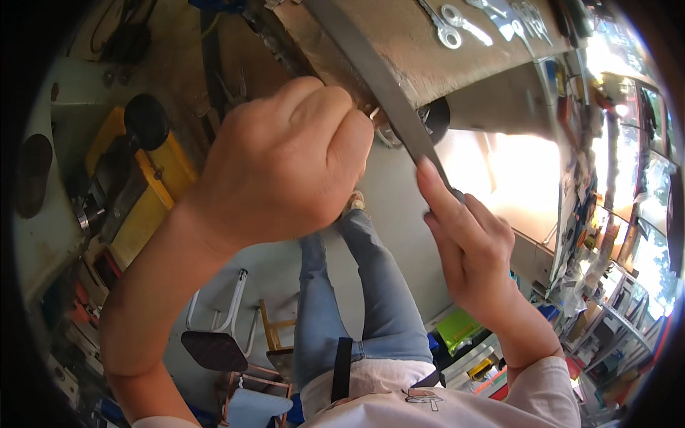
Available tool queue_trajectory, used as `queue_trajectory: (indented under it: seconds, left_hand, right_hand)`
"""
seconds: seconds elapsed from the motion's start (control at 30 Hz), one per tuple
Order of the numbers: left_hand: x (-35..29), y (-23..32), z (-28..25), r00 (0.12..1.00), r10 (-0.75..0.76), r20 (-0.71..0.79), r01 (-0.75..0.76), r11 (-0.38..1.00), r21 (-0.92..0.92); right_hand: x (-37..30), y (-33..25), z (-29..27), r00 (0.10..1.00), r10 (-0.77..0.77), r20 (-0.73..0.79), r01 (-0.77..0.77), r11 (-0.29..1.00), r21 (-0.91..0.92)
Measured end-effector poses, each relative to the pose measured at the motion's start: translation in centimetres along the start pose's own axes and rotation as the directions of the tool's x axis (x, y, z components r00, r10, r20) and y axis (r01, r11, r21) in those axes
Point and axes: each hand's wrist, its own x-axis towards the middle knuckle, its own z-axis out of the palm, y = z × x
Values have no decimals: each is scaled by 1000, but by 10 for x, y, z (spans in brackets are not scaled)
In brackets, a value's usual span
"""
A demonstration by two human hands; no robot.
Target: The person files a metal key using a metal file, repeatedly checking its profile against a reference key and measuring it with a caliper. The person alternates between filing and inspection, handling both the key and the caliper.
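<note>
My right hand [474,246] grips the lower end of a long, flat, dark grey metal bar [385,82], with the thumb laid along it. From there the bar slants up and left, crossing the edge of a worn brown workbench [407,53] and leaving the top of the view. Left of the bar, my left hand [285,157] is closed in a fist with its back toward me. Its curled fingers hide whatever they hold, if anything. A small bit of metal [374,114] shows between the fist and the bar.
Several wrenches [464,25] lie on the bench at the upper right. A yellow machine part [171,167] with a round black knob [146,121] stands at left. Below are a dark-seated stool [214,349] and a blue-seated one [257,406]. Cluttered shelves [621,314] line the right.
</note>
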Motion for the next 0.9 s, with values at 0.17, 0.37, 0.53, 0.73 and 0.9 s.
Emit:
queue_trajectory:
  seconds: [0.17, 0.37, 0.53, 0.73, 0.9]
  left_hand:
    - [0, -2, 6, 999, 11, -31, -10, 1000, 14]
    - [3, -3, 0, 1000, 10, 6, -10, 1000, 6]
    - [1, -6, 4, 999, 32, -15, -31, 998, 59]
    - [0, -7, 5, 998, 39, -42, -35, 994, 100]
    - [-1, -7, 2, 999, 34, -38, -31, 997, 76]
  right_hand:
    - [22, -2, 8, 997, -47, -53, 51, 997, 64]
    - [37, -8, 2, 998, -46, -34, 49, 991, 121]
    - [-8, 8, 12, 988, -8, -154, 24, 994, 106]
    - [30, 0, 2, 1000, -6, -25, 8, 993, 116]
    - [0, 10, 6, 993, -2, -117, 16, 993, 120]
